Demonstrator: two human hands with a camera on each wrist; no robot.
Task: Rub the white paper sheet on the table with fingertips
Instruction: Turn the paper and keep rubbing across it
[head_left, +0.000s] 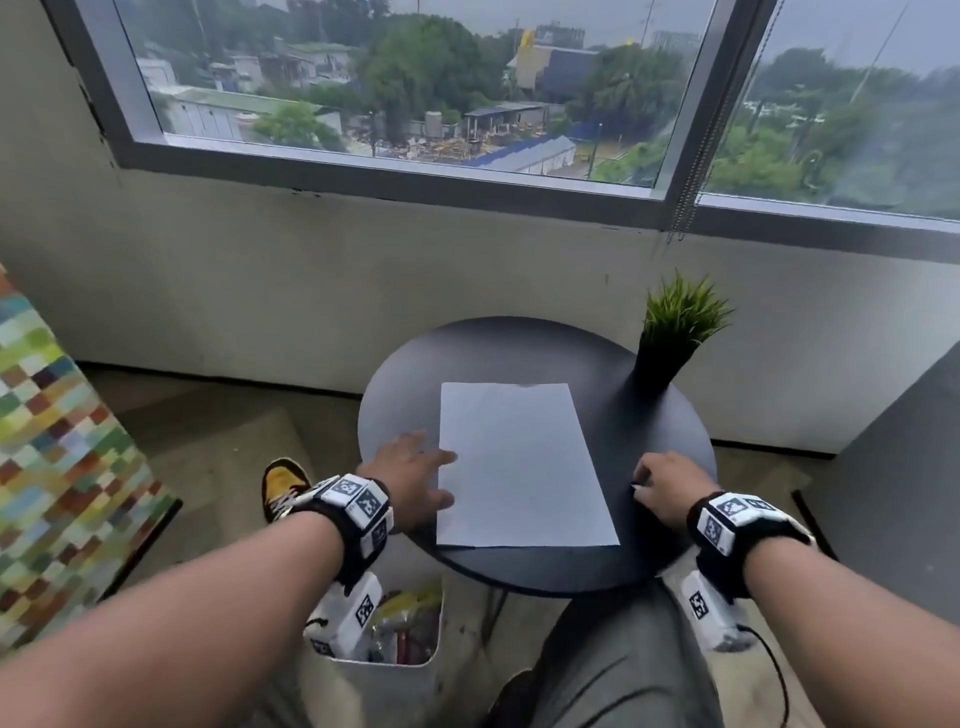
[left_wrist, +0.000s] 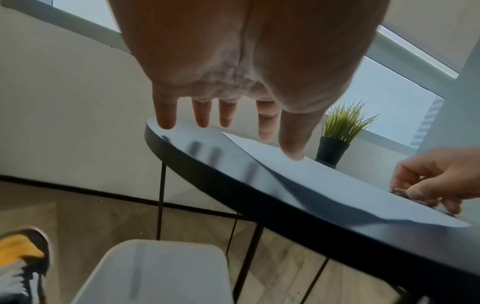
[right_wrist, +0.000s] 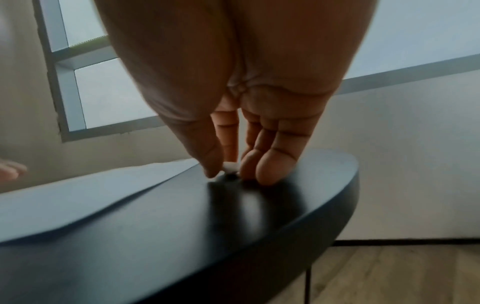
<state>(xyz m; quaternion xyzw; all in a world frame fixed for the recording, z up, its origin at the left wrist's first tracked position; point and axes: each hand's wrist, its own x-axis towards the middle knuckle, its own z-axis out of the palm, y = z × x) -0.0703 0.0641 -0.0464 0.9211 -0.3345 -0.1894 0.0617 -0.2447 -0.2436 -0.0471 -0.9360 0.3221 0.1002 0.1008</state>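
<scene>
The sheet lies flat near the middle of the round dark table, its long edges running from 6 toward 12 o'clock in the head view. The left hand is at the sheet's 9 o'clock edge; the right hand is at about 3 o'clock, apart from the sheet, with a strip of bare tabletop between them.

The left hand is spread, fingers nearly straight and splayed. In the left wrist view the thumb and forefinger reach over the sheet's left margin, and the thumb tip looks to be touching the paper. The other three fingers are over bare table, with their reflections in the glossy top just below them. It holds nothing.

The right hand is curled, fingertips pointing down onto the tabletop. In the right wrist view the thumb and the fingers close together round a small pale object with a dark spot beneath it; what it is cannot be told. The ring and little fingertips rest on the table. The sheet lies off at 9 o'clock from these fingers, untouched by them.

A potted plant stands at the table's 1 o'clock edge.
</scene>
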